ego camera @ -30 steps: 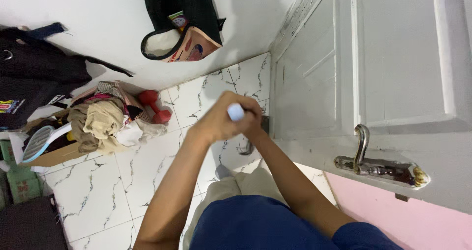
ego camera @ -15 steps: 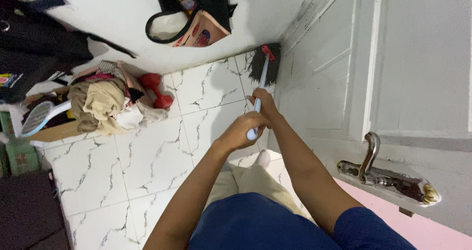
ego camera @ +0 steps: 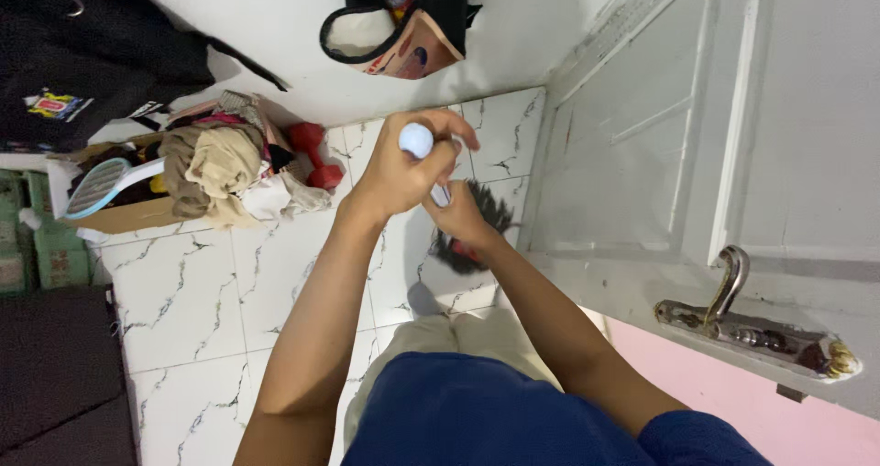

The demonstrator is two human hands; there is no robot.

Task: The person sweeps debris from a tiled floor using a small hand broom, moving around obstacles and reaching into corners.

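Note:
I hold a broom with a white handle (ego camera: 417,142) and dark bristles (ego camera: 477,232) over the white marbled floor tiles (ego camera: 229,292). My left hand (ego camera: 403,168) is closed around the top end of the handle. My right hand (ego camera: 458,214) grips the handle lower down, just above the bristles. The bristles rest on the floor near the foot of the white door (ego camera: 697,145). Most of the handle is hidden behind my hands.
The door's metal lever handle (ego camera: 733,301) is at the right. A cardboard box heaped with clothes (ego camera: 197,177) and a red dumbbell (ego camera: 312,150) stand against the wall. A dark bag (ego camera: 403,17) hangs on the wall. A black piece of furniture (ego camera: 55,365) sits at lower left.
The broom head was out in the far corner by the door; now it is pulled back close to my feet, and both hands have risen with the handle more upright.

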